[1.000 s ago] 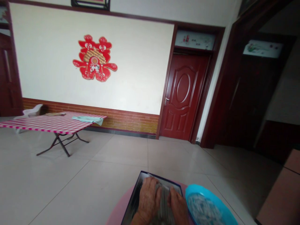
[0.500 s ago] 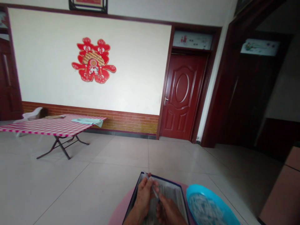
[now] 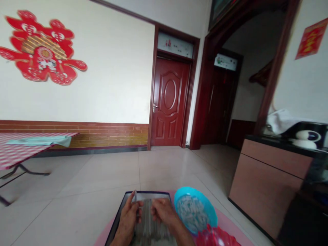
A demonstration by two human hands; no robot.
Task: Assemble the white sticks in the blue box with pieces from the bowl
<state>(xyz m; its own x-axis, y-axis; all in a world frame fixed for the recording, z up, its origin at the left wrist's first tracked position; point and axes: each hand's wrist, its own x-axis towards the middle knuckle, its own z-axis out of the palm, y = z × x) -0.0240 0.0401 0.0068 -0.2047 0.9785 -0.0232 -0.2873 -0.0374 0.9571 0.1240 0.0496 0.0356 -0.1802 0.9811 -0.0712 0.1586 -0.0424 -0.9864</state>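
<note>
A dark rectangular tray lies on a pink round table at the bottom of the view, filled with rows of thin grey sticks. My left hand rests over the tray's left part, fingers closed in a pinch on one thin stick that points up and away. My right hand sits just to its right over the rows, fingers curled; I cannot make out what they grip. A blue bowl holding pale small pieces stands right of the tray.
A red plastic item sits at the table's near right edge. A brown cabinet stands to the right. A folding table with a red checked cloth is at far left. A red door is ahead across tiled floor.
The view has swung to the right, bringing the cabinet into sight. My hands went from lying flat on the sticks to pinching one stick; the left hand still holds it upright.
</note>
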